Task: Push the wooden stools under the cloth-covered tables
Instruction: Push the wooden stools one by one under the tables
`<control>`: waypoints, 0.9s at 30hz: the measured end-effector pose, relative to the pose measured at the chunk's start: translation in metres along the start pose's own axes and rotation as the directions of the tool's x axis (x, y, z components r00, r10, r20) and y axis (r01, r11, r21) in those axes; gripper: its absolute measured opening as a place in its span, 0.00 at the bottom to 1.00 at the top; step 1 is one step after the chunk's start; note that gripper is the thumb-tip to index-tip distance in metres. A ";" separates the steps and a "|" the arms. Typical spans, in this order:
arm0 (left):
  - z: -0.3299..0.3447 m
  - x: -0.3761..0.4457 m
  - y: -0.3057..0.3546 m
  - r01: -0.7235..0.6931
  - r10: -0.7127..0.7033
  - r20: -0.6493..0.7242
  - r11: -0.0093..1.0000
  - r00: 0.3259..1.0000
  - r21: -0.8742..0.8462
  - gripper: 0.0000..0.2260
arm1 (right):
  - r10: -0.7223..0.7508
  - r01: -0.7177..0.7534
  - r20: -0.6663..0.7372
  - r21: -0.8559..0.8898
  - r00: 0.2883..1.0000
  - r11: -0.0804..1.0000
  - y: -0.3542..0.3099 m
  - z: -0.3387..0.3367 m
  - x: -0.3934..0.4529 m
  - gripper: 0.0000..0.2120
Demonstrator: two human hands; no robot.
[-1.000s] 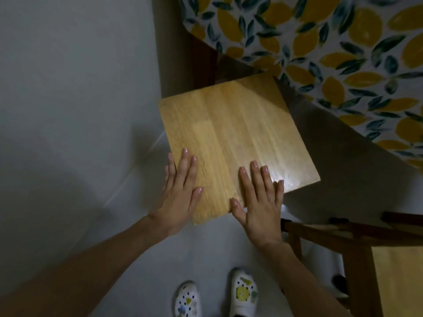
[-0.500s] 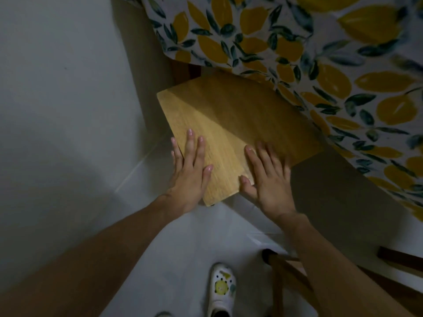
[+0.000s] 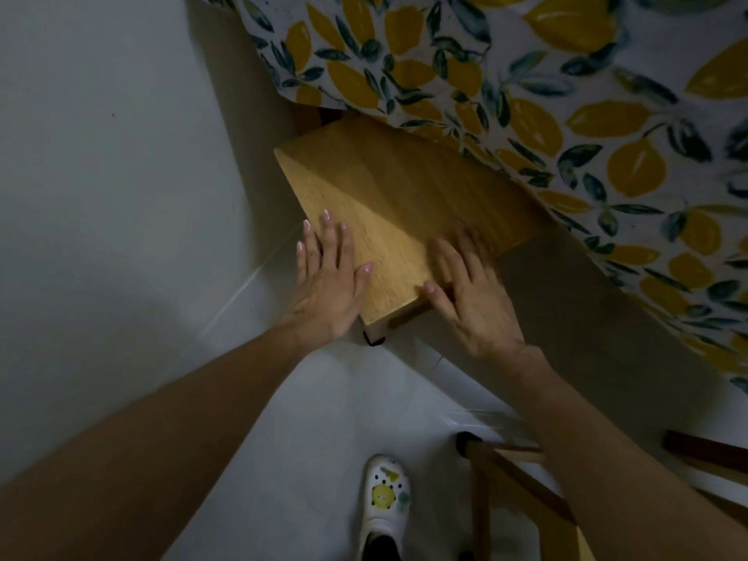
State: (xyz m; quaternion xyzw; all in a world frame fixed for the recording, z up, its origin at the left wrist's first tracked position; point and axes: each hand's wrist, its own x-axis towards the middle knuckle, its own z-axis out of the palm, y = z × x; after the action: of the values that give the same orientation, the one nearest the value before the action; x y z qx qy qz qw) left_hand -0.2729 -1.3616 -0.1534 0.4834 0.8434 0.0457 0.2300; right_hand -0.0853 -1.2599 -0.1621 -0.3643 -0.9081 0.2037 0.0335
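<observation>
A wooden stool (image 3: 404, 204) with a square light-wood seat stands partly under the table; its far right part is hidden beneath the hanging lemon-print tablecloth (image 3: 566, 95). My left hand (image 3: 328, 277) lies flat on the seat's near left edge, fingers spread. My right hand (image 3: 469, 289) lies flat at the near right edge, thumb over the seat's near corner. Neither hand grips anything. One stool leg with a dark foot shows below the near corner.
A pale wall (image 3: 101, 176) runs along the left, close to the stool. A second wooden stool (image 3: 522, 491) stands at the lower right beside my right arm. My white shoe (image 3: 384, 496) is on the light floor below.
The stool has slid forward and further under the tablecloth, which now covers more of the seat. Both hands moved forward with it, staying flat on the near edge.
</observation>
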 end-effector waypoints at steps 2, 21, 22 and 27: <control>0.002 -0.023 0.004 -0.030 0.027 -0.039 0.996 0.999 -0.085 0.29 | 0.013 -0.011 -0.067 0.026 0.998 1.000 -0.005 -0.002 -0.027 0.33; 0.154 -0.317 0.097 -0.531 0.515 0.136 0.838 0.846 0.127 0.36 | 0.534 -0.516 -0.244 0.141 0.809 0.845 -0.021 0.007 -0.440 0.32; 0.164 -0.330 0.107 -0.564 0.545 0.155 0.817 0.824 0.119 0.36 | 0.558 -0.542 -0.233 0.135 0.796 0.829 -0.017 0.010 -0.464 0.33; 0.200 -0.369 0.148 -0.720 0.671 0.267 0.671 0.692 0.177 0.43 | 0.574 -0.566 -0.171 0.096 0.801 0.819 0.002 0.026 -0.560 0.38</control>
State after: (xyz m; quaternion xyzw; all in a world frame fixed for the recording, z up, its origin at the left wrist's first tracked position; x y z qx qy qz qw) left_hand 0.0891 -1.6210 -0.1605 0.7973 0.5680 -0.0279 0.2025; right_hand 0.3205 -1.6455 -0.1377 -0.6373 -0.7448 0.1865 0.0655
